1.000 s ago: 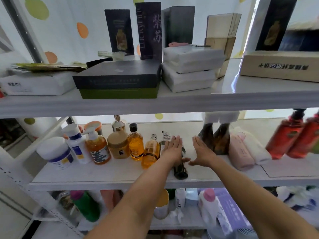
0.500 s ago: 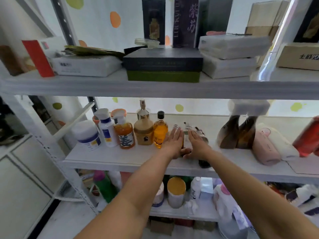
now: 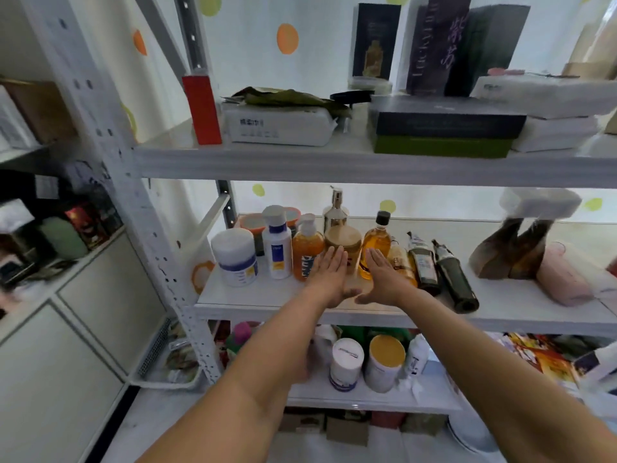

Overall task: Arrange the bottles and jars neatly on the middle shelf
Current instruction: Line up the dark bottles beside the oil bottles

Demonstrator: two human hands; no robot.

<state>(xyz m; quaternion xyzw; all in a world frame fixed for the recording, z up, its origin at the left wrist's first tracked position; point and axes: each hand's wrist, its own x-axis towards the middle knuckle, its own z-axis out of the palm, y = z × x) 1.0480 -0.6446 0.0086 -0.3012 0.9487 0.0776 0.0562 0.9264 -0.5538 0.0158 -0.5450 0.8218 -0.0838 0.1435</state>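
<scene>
On the middle shelf point(image 3: 267, 304) a row stands upright: a white jar point(image 3: 234, 256), a white bottle point(image 3: 276, 242), an orange pump bottle point(image 3: 306, 243), a tan jar point(image 3: 344, 240) and an amber bottle point(image 3: 377, 242). A metallic pump bottle point(image 3: 335, 208) stands behind them. To the right, a small amber bottle point(image 3: 400, 262) and two dark bottles point(image 3: 421, 264) point(image 3: 454, 275) lie tilted on their sides. My left hand point(image 3: 329, 274) is flat and open in front of the tan jar. My right hand point(image 3: 380, 277) is flat and open in front of the amber bottle. Neither holds anything.
A brown split object point(image 3: 510, 248) and a pink roll point(image 3: 561, 279) sit at the shelf's right. Boxes and tissue packs fill the top shelf point(image 3: 334, 162). Jars and bottles crowd the lower shelf point(image 3: 367, 401). The rack's white upright post point(image 3: 133, 195) stands at left.
My view and both hands have shifted left along the shelf, from the lying bottles to the upright tan jar and amber bottle. The lying bottles now rest to the right of my hands.
</scene>
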